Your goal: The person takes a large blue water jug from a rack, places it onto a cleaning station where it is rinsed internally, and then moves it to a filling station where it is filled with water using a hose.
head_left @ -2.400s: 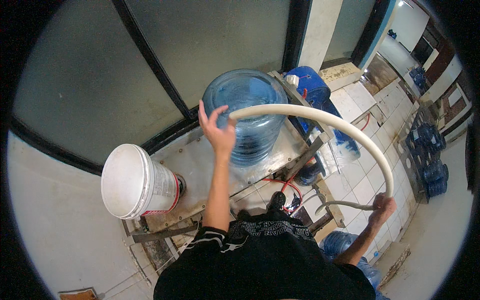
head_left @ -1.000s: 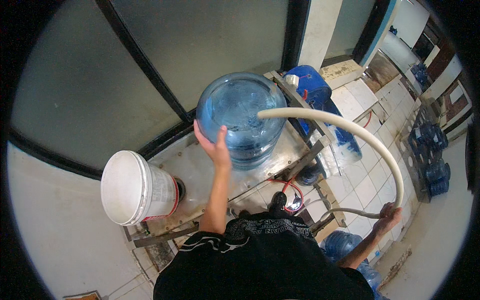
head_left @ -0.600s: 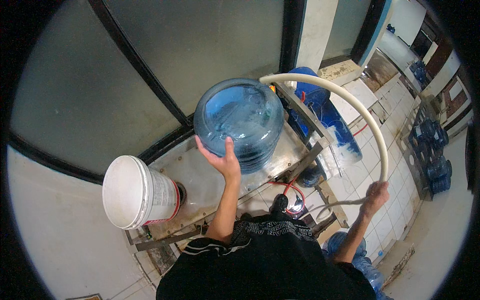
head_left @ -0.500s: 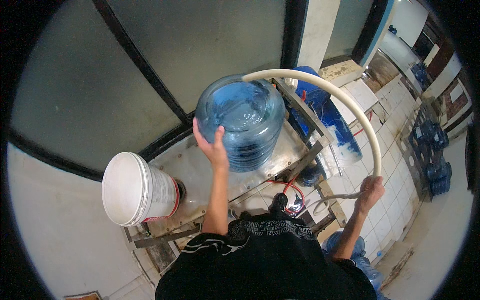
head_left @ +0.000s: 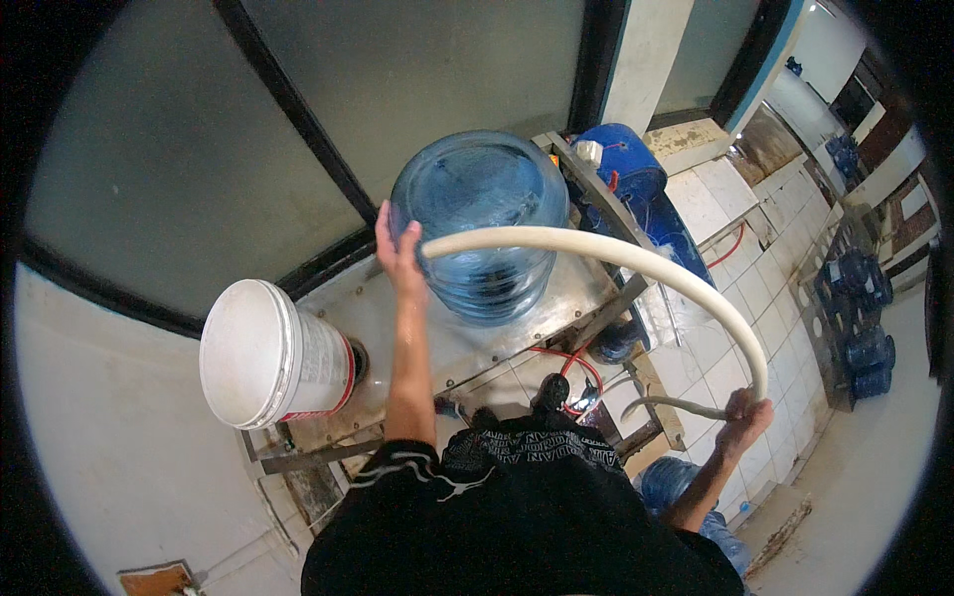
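Note:
A large clear blue water jug (head_left: 487,184) stands on the metal tabletop with its round base facing up and its ribbed body below. My left hand (head_left: 400,253) lies against the jug's left side, fingers stretched out and thumb apart. A thick cream hose (head_left: 616,248) arches over the jug's near side, its free end beside my left thumb. Around the hose at the lower right, the fingers of my right hand (head_left: 745,422) are closed. Whether water leaves the hose end I cannot tell.
A white bucket (head_left: 243,353) lies tilted at the table's left end. Past the table's metal rail (head_left: 606,204) stand blue containers (head_left: 621,164). Red tubing (head_left: 586,377) loops below the near edge. More blue jugs (head_left: 865,283) stand far right, and others (head_left: 671,485) lower right.
The hose's free end has swung from the jug's far top side toward me, down to its near left side. My left hand has shifted slightly left and up along the jug.

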The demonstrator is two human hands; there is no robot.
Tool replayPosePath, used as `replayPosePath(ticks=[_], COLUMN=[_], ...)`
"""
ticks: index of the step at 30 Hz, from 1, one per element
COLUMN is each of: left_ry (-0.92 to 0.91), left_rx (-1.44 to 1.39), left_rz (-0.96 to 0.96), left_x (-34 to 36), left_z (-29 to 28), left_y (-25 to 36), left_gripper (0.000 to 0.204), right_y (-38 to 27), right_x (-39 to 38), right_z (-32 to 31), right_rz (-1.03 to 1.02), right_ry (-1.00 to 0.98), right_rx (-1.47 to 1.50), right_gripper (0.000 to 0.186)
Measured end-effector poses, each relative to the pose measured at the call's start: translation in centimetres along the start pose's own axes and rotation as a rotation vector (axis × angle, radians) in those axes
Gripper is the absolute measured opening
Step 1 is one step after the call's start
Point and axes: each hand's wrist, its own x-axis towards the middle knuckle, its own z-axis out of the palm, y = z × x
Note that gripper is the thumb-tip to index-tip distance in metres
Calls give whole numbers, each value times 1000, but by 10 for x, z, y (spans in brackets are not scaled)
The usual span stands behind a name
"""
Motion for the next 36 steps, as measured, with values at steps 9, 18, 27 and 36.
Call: replayPosePath(ticks=[9, 18, 27, 36], left_ry=[105, 148, -27, 80], left_rx=[116, 30, -214, -157], left_rz=[58, -142, -156, -908], left_x=[-74, -49, -39, -125], left_z=[42, 48, -8, -75], left_y=[15, 32, -74, -184], left_gripper=[76, 72, 64, 70], right_y=[-10, 26, 72, 172], right_x=[-20, -12, 29, 63], right_z=[-73, -53, 35, 188], right_rz=[64, 147, 326, 398], right_ry=[268, 367, 71, -270], right_rx=[-164, -219, -322, -552], right_gripper=[49, 47, 43, 49])
